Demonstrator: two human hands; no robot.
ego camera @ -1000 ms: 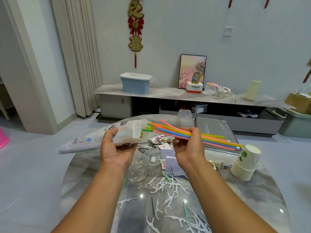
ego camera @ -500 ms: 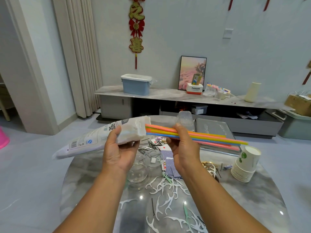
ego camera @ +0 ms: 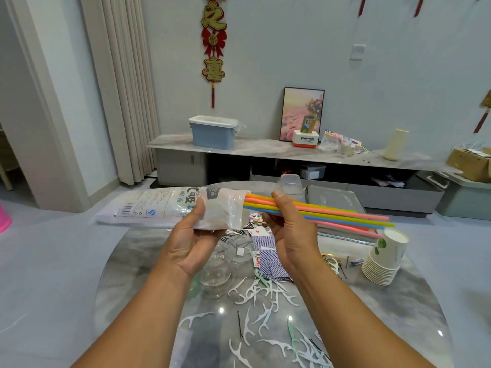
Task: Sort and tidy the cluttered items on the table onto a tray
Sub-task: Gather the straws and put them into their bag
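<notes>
You are standing over the round grey worktop [ego camera: 414, 312], and the tray [ego camera: 332, 200] is lying at its far edge, beyond your hands and slightly to your right, nearer your right hand than your left. Between you and that tray you are holding the plastic bag [ego camera: 164, 208] out level, its long axis running left to right across your view, with the closed end off to your left and the open mouth pointing right. Your left hand [ego camera: 191, 243] is gripping the bag near that mouth, thumb curled over the top and fingers underneath. The bundle of coloured straws [ego camera: 332, 215] is lying on nearly the same line as the bag, its left tips sitting right at the mouth, apparently just inside it, and its long free end sloping slightly downward to your right, passing in front of the tray and ending just above the stack of paper cups [ego camera: 382, 261]. Your right hand [ego camera: 289, 229] is pinching the straws close to the bag, thumb on top and fingers below. Judging from this, the coming move is turning on keeping the two axes lined up, so the straws are sliding leftward along the bag's length rather than buckling at the mouth. Below your hands, playing cards [ego camera: 268, 251], clear glass cups [ego camera: 216, 274] and white floss picks [ego camera: 255, 296] are lying scattered on the worktop.
</notes>
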